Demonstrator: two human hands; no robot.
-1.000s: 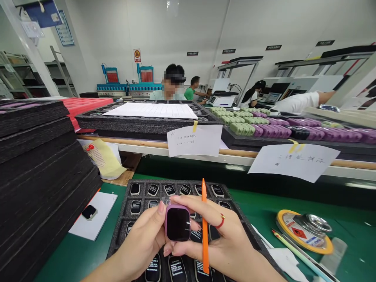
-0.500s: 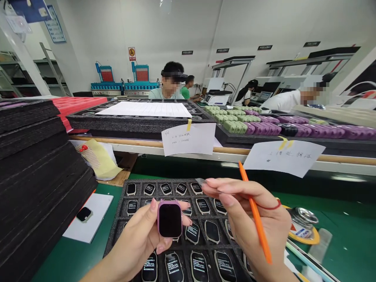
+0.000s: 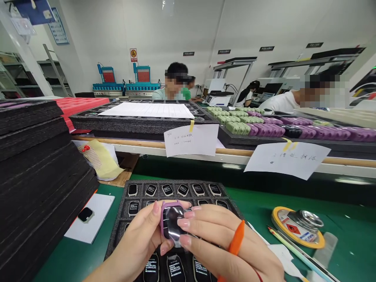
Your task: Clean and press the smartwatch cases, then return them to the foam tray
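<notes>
In my left hand (image 3: 148, 231) is a smartwatch with a purple case (image 3: 162, 223), its dark screen facing up and thumb and fingers closed around its sides. Over the screen lies a clear film (image 3: 174, 222), shiny with reflections. My right hand (image 3: 217, 239) touches the film and the watch's right side with its fingertips. An orange pen-shaped stick (image 3: 237, 239) is tucked between that hand's fingers; its lower part is partly hidden. Below both hands, a black foam tray (image 3: 136, 215) holds many light-cased watches, several showing white text.
To the left rises a stack of black foam trays (image 3: 32, 188). A watch (image 3: 85, 214) lies on white paper (image 3: 101, 211). At right are yellow tape (image 3: 276, 219), a metal-topped can (image 3: 310, 219) and a green stick (image 3: 282, 239). A shelf (image 3: 141, 150) crosses ahead; people sit beyond.
My right hand has come down and left, bringing the clear film from the air onto the watch screen. The orange stick moved along with it. My left hand keeps holding the watch.
</notes>
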